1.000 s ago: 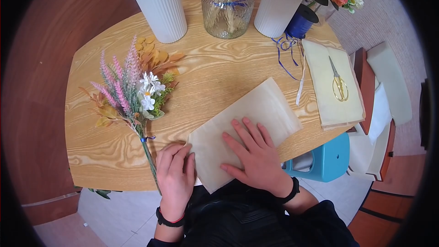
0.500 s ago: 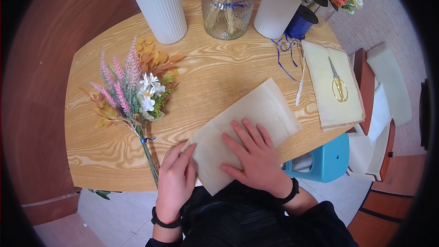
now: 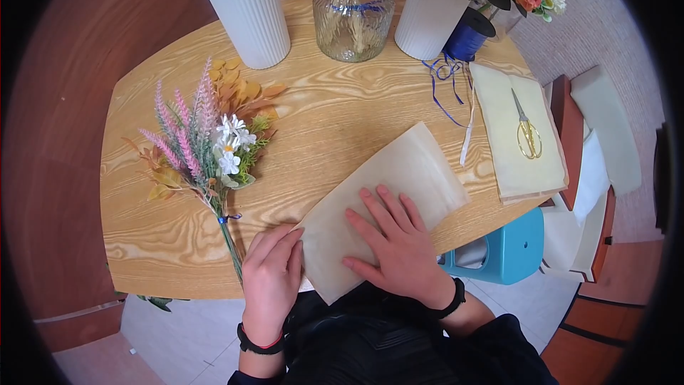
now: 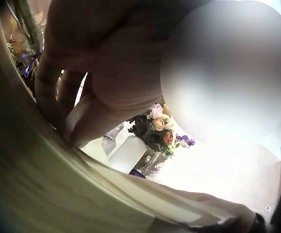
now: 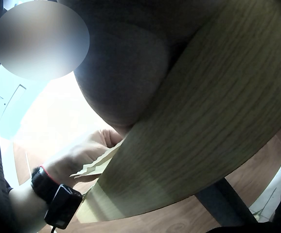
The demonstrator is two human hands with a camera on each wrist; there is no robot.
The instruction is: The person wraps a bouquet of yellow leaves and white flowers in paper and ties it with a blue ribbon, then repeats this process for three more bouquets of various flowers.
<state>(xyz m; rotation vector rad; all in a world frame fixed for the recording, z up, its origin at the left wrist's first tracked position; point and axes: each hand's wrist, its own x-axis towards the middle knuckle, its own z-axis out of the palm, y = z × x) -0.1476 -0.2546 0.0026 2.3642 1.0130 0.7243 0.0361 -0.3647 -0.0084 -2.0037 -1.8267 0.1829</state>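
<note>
I see the cream rectangular paper sheet point(image 3: 385, 199) lying on the wooden worktop point(image 3: 178, 242), long axis seven-to-one o'clock; right hand point(image 3: 399, 242) presses it flat, fingers spread, left hand point(image 3: 271, 278) fingers straight at its nine o'clock corner.

The left hand point(image 3: 272, 274) has slid along the near-left edge of the paper point(image 3: 385, 196): a second ago its fingers curled at the corner, and now they lie straighter, flat on that edge. The paper's near corner has shifted slightly nearer.
</note>
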